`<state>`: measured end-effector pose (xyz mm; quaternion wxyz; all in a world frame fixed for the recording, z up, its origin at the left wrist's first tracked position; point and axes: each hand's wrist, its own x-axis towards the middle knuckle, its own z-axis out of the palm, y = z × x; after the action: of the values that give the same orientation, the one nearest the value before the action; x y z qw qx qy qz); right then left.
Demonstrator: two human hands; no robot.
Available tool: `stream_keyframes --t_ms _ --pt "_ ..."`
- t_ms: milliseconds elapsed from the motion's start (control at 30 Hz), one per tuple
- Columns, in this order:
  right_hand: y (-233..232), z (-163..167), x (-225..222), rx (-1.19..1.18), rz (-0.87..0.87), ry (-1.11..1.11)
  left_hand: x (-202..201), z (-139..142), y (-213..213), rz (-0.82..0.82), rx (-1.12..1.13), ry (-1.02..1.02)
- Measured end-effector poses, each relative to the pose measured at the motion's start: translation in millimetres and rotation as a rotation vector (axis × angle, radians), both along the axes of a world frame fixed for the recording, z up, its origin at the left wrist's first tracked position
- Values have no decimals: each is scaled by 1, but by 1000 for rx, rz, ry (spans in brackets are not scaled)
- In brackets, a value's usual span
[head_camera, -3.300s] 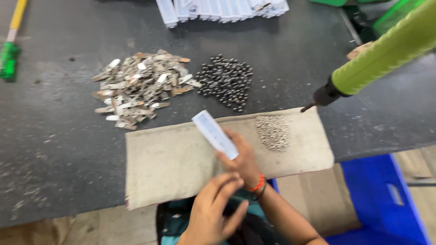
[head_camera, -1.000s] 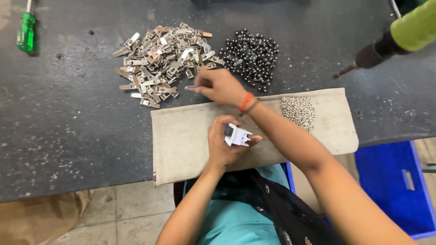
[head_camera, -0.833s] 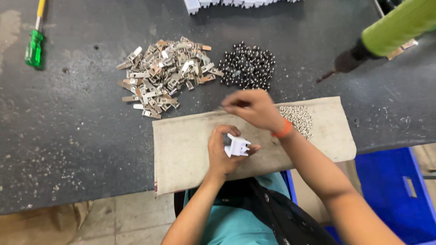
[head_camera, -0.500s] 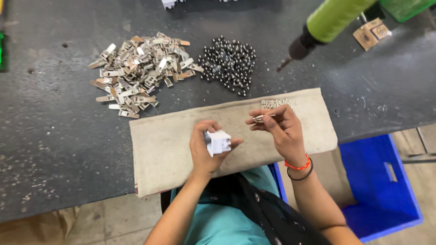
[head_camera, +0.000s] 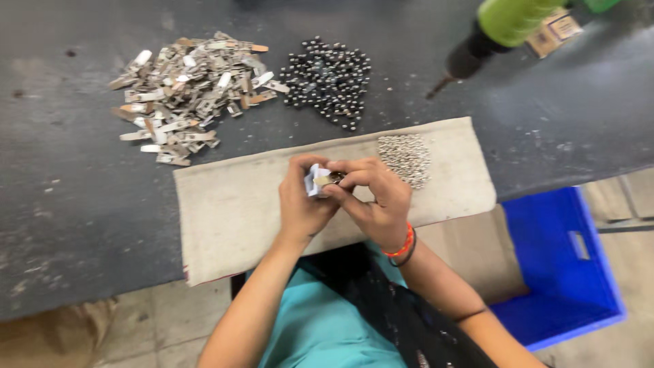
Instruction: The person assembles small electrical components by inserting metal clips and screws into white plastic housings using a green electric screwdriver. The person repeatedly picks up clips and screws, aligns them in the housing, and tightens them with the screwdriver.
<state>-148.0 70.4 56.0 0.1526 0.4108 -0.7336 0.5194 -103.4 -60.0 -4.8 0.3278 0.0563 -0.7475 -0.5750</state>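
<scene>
- Your left hand (head_camera: 300, 204) curls its grip around a small white plastic piece (head_camera: 315, 180), held just above the beige cloth mat (head_camera: 231, 211).
- Your right hand (head_camera: 375, 201) pinches a small brassy metal part (head_camera: 328, 180) between thumb and fingertips, pressed against the white piece.
- The coarse-woven mat lies at the near edge of the dark, scuffed tabletop (head_camera: 68, 204).
- A heap of tiny silvery screws (head_camera: 406, 158) sits on the mat's right end, just beside your right hand.
- Beyond the mat lie a pile of flat metal strips (head_camera: 187, 92) and a cluster of dark round beads (head_camera: 328, 78).
- A green-bodied power screwdriver (head_camera: 490, 31) hangs at upper right, over the tabletop.
- A blue plastic crate (head_camera: 565, 272) stands below on the floor.
</scene>
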Motion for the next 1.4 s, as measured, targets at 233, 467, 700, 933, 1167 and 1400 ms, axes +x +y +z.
stream_keyframes --t_ms 233,467,700,933,1167,1400 --pt "-1 5 11 49 28 -4 1 -9 -11 -93 57 -15" --pt "2 12 6 60 29 38 1 -13 -11 -61 -30 -32" --pt "7 16 11 116 82 -88 11 5 -20 -262 94 43" --pt "8 12 19 82 18 -35 32 24 -11 -369 302 137" --pt "9 13 22 65 30 -14 27 24 -3 -232 248 79" --pt "12 15 23 75 22 -4 24 26 -3 -204 181 128"
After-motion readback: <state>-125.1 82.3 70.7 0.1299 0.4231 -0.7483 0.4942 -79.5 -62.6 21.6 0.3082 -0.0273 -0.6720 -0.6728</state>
